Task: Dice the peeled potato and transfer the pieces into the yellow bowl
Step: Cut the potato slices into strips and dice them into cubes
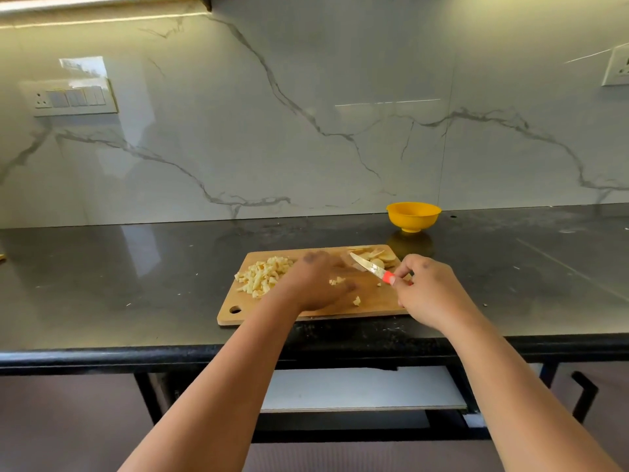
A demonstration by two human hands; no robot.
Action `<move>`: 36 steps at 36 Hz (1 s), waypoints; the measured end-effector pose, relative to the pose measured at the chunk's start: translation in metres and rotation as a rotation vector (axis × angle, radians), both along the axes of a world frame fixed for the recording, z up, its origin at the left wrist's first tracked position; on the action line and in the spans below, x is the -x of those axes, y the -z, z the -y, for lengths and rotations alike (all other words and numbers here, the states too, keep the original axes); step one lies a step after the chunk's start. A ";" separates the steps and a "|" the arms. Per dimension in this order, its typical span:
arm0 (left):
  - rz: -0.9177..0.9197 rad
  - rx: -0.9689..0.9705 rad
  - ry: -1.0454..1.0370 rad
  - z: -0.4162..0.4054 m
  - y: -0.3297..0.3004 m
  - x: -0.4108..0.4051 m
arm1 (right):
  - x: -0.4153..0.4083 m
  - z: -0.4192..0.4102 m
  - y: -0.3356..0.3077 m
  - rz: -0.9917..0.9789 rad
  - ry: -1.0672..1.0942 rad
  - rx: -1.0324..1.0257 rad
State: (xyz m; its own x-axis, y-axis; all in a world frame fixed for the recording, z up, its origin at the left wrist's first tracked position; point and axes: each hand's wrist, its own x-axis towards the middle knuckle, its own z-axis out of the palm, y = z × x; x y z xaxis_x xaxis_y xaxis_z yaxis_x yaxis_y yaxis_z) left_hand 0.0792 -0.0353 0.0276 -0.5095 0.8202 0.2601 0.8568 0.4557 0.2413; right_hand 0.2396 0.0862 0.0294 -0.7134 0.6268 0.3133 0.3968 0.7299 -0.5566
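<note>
Pale yellow diced potato pile point(261, 276) left of left-hand fingers point(318, 258), on tan wooden cutting board point(371, 301). Knife w/ red-orange handle & silver blade point(371, 267) runs up-left from right-hand fingers point(406, 267). Bright yellow round bowl point(413, 216) beyond them. Glossy black countertop point(136, 284); white marble backsplash w/ grey veins point(306, 114).

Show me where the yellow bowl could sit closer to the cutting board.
Bare black counter lies left of the cutting board and right of it, beside the right hand. The board itself is crowded: diced potato, slices, knife, left hand.
</note>
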 end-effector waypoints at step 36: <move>-0.047 -0.237 -0.360 0.031 -0.009 0.062 | -0.005 -0.005 -0.003 -0.038 0.042 -0.114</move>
State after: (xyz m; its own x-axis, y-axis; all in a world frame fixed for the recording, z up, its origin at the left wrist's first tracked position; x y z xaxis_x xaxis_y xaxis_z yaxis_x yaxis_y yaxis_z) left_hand 0.0177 -0.0663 0.0365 -0.7353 0.5070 0.4497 0.6658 0.6645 0.3394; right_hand 0.2449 0.0915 0.0320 -0.6736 0.6144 0.4108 0.4080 0.7726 -0.4864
